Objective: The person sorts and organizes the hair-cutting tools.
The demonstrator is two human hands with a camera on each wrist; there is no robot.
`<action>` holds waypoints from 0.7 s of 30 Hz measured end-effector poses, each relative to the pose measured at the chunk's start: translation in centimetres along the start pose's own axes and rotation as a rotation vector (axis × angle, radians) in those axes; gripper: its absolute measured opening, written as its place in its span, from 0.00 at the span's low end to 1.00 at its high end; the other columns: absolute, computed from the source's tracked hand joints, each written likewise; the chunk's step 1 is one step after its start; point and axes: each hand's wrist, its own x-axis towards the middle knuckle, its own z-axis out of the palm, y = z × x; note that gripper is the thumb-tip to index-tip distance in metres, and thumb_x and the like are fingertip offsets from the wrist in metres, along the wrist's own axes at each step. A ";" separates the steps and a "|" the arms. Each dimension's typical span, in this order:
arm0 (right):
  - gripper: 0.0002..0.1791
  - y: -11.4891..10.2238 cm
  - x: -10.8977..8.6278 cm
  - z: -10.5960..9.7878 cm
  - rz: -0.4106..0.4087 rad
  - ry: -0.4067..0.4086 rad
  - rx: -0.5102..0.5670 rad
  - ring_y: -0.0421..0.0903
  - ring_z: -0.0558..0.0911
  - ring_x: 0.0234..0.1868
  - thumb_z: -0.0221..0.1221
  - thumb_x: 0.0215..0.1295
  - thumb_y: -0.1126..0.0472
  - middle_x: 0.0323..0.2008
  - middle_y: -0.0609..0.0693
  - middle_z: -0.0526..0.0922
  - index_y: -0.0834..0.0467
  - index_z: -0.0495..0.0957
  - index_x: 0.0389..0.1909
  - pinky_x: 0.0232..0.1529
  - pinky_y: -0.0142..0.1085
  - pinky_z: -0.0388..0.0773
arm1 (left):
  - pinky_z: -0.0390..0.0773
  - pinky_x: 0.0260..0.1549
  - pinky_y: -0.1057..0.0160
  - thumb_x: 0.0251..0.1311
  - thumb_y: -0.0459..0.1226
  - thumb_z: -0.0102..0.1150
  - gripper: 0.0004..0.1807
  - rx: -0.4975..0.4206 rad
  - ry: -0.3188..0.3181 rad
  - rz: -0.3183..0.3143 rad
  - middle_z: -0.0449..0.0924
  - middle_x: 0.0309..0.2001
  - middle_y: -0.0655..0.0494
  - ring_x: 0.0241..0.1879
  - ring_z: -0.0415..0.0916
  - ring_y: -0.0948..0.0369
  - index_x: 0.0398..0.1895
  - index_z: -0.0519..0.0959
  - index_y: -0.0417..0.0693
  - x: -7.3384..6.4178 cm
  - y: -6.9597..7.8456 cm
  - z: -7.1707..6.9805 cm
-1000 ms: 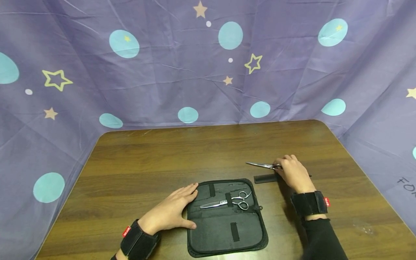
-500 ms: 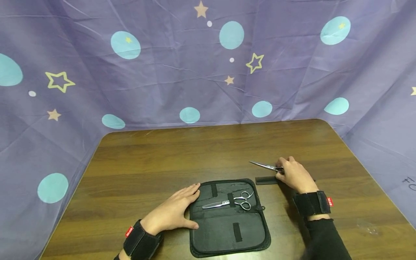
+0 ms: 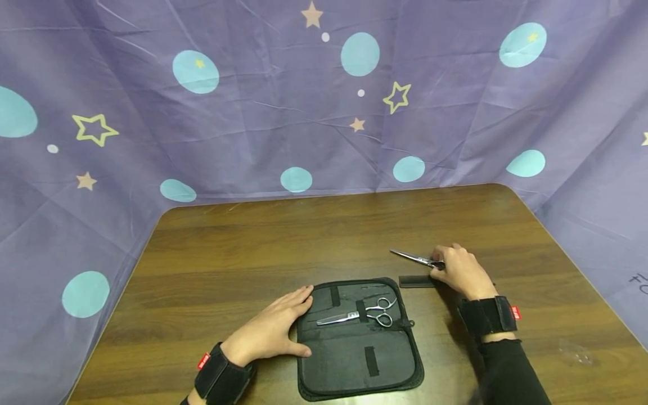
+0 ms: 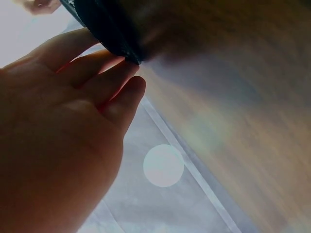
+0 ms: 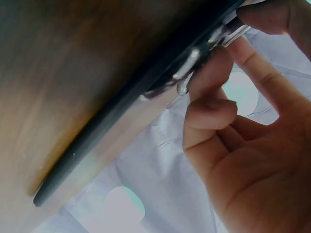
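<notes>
An unzipped black case (image 3: 349, 368) lies flat on the table in the head view. A pair of thinning scissors (image 3: 338, 319) sits inside it under a strap. My left hand (image 3: 268, 332) rests at the case's left edge, fingers extended; in the left wrist view its fingertips touch the case's dark rim (image 4: 109, 29). Farther right, my right hand (image 3: 463, 273) pinches a second pair of scissors (image 3: 411, 257) by the handles, blades pointing left. Just below them lies a black comb (image 3: 417, 281), partly hidden by that hand. The right wrist view shows the comb (image 5: 87, 150) beside the scissors' handles (image 5: 187, 65).
The wooden table (image 3: 243, 242) has rounded back corners. A small clear plastic piece (image 3: 577, 354) lies at the right. Behind the table hangs a purple curtain (image 3: 243, 129) with stars and dots. The case's zipper pull (image 3: 411, 323) sticks out on its right side.
The scissors in my right hand have turned slightly, so their blades slope more. The right hand's fingers have shifted on the handles. My left hand stays at the case; the view has drifted a little.
</notes>
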 end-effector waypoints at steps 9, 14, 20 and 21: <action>0.10 -0.2 -0.1 -0.2 -0.036 0.000 -0.015 0.54 0.79 0.36 0.68 0.47 0.66 0.32 0.55 0.84 0.60 0.82 0.32 0.34 0.51 0.78 | 0.56 0.72 0.44 0.47 0.53 0.76 0.55 0.002 -0.016 -0.026 0.51 0.78 0.44 0.77 0.48 0.47 0.72 0.61 0.33 0.0 0.0 0.2; 0.10 -0.3 -0.2 -0.1 -0.058 0.023 -0.012 0.53 0.79 0.35 0.68 0.45 0.66 0.32 0.55 0.84 0.59 0.82 0.32 0.35 0.50 0.78 | 0.55 0.72 0.44 0.47 0.53 0.75 0.54 0.004 -0.021 -0.027 0.51 0.78 0.44 0.77 0.48 0.47 0.72 0.61 0.33 0.2 -0.1 0.3; 0.10 -0.7 -0.1 -0.2 -0.095 0.058 -0.023 0.52 0.78 0.34 0.68 0.43 0.67 0.30 0.53 0.84 0.59 0.83 0.31 0.34 0.48 0.77 | 0.55 0.72 0.43 0.48 0.52 0.75 0.54 -0.003 -0.022 -0.028 0.50 0.78 0.44 0.77 0.47 0.47 0.72 0.61 0.33 0.2 -0.2 0.3; 0.10 -0.9 0.0 -0.2 -0.094 0.059 -0.023 0.52 0.78 0.34 0.68 0.43 0.67 0.30 0.53 0.84 0.60 0.83 0.31 0.34 0.48 0.77 | 0.55 0.72 0.43 0.48 0.52 0.75 0.54 -0.005 -0.023 -0.029 0.50 0.78 0.44 0.77 0.47 0.47 0.72 0.61 0.33 0.2 -0.3 0.2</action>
